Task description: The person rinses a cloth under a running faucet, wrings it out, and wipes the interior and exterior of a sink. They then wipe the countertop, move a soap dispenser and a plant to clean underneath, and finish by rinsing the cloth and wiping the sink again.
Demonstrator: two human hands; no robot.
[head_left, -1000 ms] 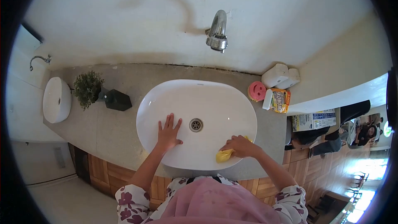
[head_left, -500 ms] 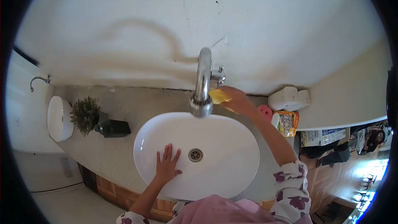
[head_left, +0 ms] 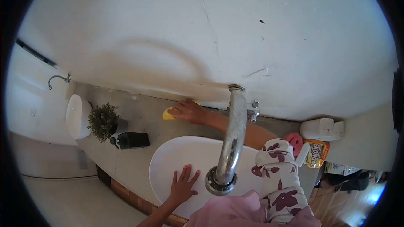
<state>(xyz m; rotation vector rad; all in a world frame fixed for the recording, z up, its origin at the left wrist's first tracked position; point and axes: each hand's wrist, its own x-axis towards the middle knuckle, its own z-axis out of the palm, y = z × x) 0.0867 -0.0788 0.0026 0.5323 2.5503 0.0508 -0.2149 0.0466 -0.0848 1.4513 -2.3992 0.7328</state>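
Observation:
My right hand (head_left: 189, 111) presses a yellow cloth (head_left: 168, 114) against the grey countertop (head_left: 147, 111) behind the basin, close to the wall. The right arm passes behind the chrome faucet (head_left: 232, 138), whose spout hangs over the basin. Inside the white oval sink (head_left: 168, 155) my left hand (head_left: 184, 185) lies flat with its fingers spread, holding nothing. The drain is hidden from this angle.
On the left stand a dark green bottle (head_left: 134, 140), a potted plant (head_left: 103, 122) and a second white basin (head_left: 78, 117). At the right are a pink object (head_left: 294, 143), an orange-and-yellow packet (head_left: 316, 154) and white containers (head_left: 318, 129) by the wall.
My right hand has moved left with the yellow cloth, from beside the faucet to the counter behind the sink. The head view has shifted; my left hand stays in the sink.

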